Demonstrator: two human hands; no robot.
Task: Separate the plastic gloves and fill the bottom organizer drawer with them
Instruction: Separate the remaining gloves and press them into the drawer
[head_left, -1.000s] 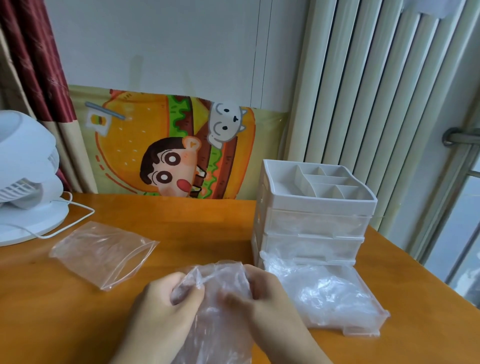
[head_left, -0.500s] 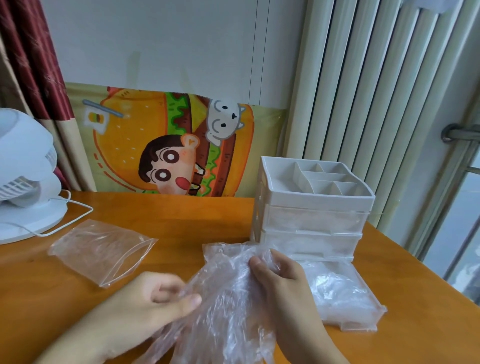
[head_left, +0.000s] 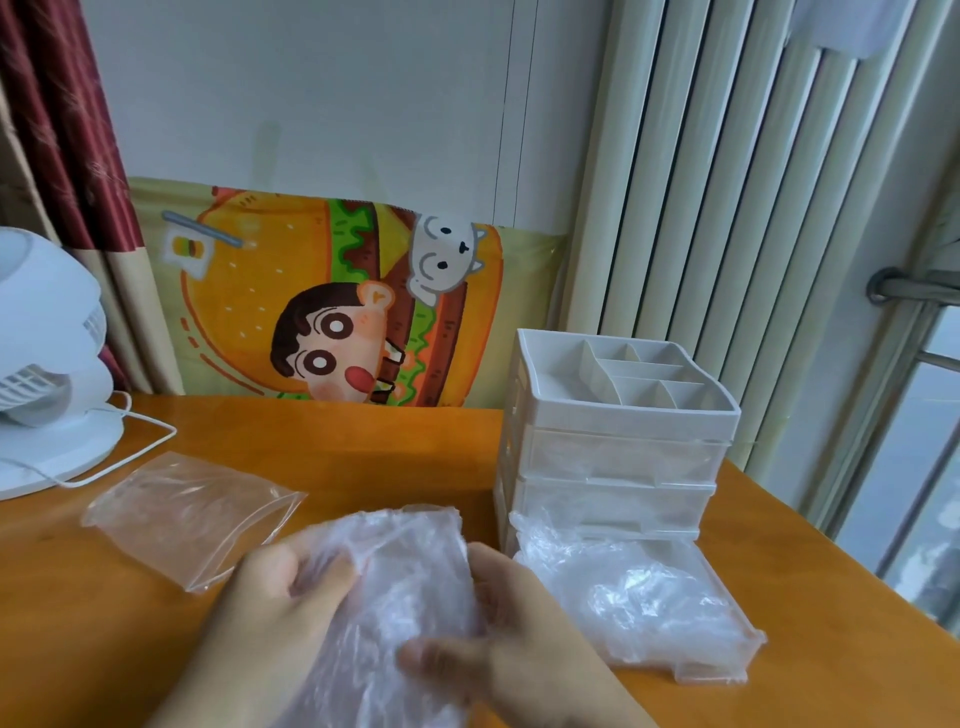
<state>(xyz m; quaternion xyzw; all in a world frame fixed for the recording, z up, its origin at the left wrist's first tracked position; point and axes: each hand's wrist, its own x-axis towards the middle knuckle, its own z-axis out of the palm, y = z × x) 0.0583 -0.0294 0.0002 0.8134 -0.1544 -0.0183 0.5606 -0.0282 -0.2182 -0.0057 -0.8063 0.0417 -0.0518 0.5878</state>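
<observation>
grip: both hands hold one clump of plastic gloves (head_left: 400, 597) at the near edge of the table, fingers curled into the film
left hand (head_left: 270, 613): at 9 o'clock of the clump, thumb and fingers pinching its upper left edge
right hand (head_left: 519, 639): at 3 o'clock of the clump, thumb pressed over the front of the film, fingers behind it
bottom drawer (head_left: 727, 670): pulled out toward the viewer at 3 o'clock of the hands, holding crumpled gloves in drawer (head_left: 634, 597)
organizer (head_left: 618, 441): white, at 1 o'clock of the hands, two upper drawers closed, divided tray on top
zip bag (head_left: 192, 514): clear, lying flat at 10 o'clock of the hands
table (head_left: 363, 447): orange wood
fan (head_left: 47, 364): white, far left at 9 o'clock, its cord (head_left: 140, 441) looping on the table
cartoon poster (head_left: 337, 312): against the wall at 12 o'clock
</observation>
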